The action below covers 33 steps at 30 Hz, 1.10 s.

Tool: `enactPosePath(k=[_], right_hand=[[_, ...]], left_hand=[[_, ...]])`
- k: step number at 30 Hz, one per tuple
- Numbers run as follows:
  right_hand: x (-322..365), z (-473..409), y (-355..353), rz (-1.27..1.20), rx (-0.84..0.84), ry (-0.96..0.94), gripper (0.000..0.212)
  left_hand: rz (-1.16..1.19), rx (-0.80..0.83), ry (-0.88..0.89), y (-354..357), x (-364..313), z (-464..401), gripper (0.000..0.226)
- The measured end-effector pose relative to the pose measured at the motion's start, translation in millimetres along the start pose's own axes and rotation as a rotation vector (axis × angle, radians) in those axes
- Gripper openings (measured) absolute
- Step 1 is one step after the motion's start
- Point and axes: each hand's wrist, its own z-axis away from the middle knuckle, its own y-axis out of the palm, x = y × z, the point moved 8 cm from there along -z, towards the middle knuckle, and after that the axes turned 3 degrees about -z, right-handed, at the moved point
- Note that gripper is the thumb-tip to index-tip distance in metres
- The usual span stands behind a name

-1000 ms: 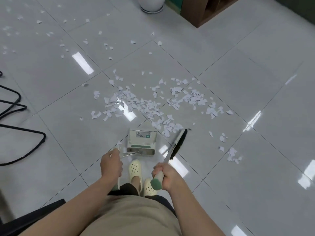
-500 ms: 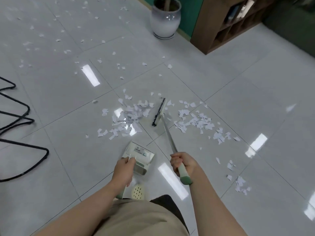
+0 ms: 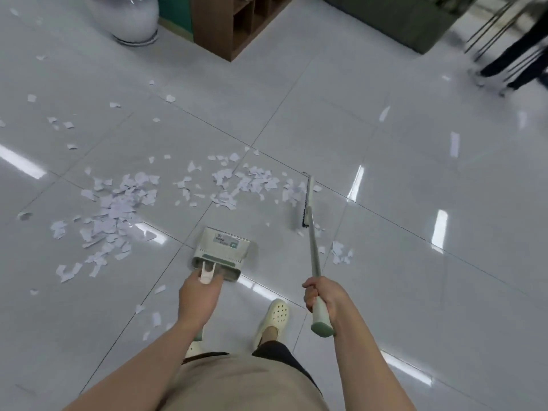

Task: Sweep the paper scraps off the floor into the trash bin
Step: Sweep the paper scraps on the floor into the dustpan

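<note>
The broom [image 3: 309, 232] runs long and slim away from the person, its pole rising from the right hand [image 3: 323, 296] up to the dark bristle head [image 3: 305, 203], which sits on the tiled floor [image 3: 385, 203] at the right end of the paper scraps [image 3: 118, 209]; the head's long side lies nearly in line with the pole, pointing away from the person. The right hand's fingers [image 3: 308, 295] are curled tight round the pale grip near the green end cap. The dustpan [image 3: 222, 250] stands on the floor just in front of the person's feet, its mouth facing away toward the scraps, its labelled face up. The left hand [image 3: 198, 298] grips the dustpan's handle, fingers wrapped beneath it and mostly hidden from above. Scraps lie in a loose band across the tiles, thickest to the left of the dustpan, with a thinner drift reaching the bristles and a few bits near the pole. A cream clog [image 3: 272, 321] shows between the arms. Beyond, a white vase [image 3: 124, 22] stands beside a wooden shelf [image 3: 237, 28].
</note>
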Motion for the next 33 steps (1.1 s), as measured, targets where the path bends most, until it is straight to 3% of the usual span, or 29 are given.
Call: enactPosePath(k=[8,14,18,22,26,31,33], right_hand=[[62,-43,-168,-0.158,-0.132,0.053,0.024],[85,-84,-231,-0.132,-0.166,0.146,0.025],[82,-99,-212,-0.050,-0.091,0.219,0.021],[60,-103,-164,0.203,0.017,0.282,0.012],[46,-102,-112,0.352,0.112,0.304,0.022],[73,-101,-36,0.501,0.286,0.349,0.020],[99,-111,-7,0.454,0.335,0.387,0.023]], left_hand=[[-0.148,0.001,-0.005,146,-30,18,0.015],[-0.283,-0.005,0.061,196,-56,30,0.015],[-0.296,-0.020,0.046,201,-67,27,0.018],[-0.306,-0.036,0.012,193,-66,24,0.022],[-0.262,-0.075,-0.061,177,-64,22,0.027],[-0.105,-0.191,-0.158,149,-61,22,0.030],[-0.031,-0.212,-0.190,139,-62,22,0.028]])
